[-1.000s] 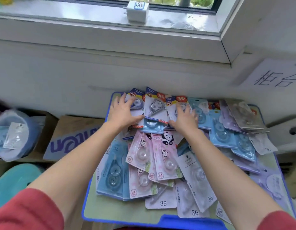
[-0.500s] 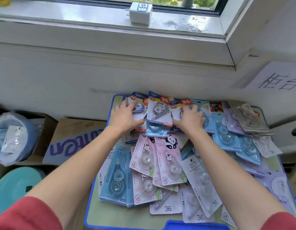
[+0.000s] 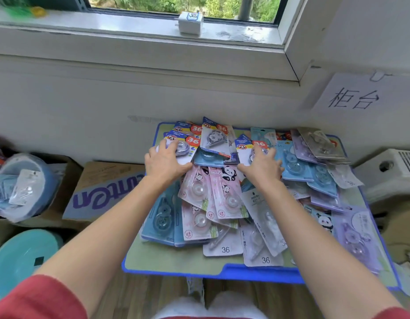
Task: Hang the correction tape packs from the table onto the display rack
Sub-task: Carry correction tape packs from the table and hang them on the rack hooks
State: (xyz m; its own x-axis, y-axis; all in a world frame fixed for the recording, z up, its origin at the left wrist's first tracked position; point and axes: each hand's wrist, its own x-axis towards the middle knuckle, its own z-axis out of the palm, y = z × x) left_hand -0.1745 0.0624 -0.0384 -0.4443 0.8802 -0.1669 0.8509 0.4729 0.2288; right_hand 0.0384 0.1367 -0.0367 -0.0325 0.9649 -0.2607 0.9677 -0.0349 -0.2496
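I'm looking down at a small table with a matte greenish top and a rounded blue plastic rim, pushed up against a white wall under a window sill. The correction tape packs are all lying on it in a loose overlapping heap: flat glossy cards with clear domed blisters. I'm seeing pink panda-print ones in the middle, light blue ones to the right, lilac ones at the right edge, and white cards printed 36 at the near edge. The left hand is lying palm down and spread wide, fingers resting on a blue-and-red headed pack at the far left of the heap, thumb pointing inward. The right hand is doing the same, also spread, its fingers bending slightly over the blister of a matching pack, thumb out and pinching nothing. A third such pack is sitting between the two hands, tilted. Red sleeves are showing at the bottom. Left of the table a brown cardboard box is lying flat beside a round teal plastic piece. A white cube is sitting on the sill, and a paper sign is hanging on the wall at right.
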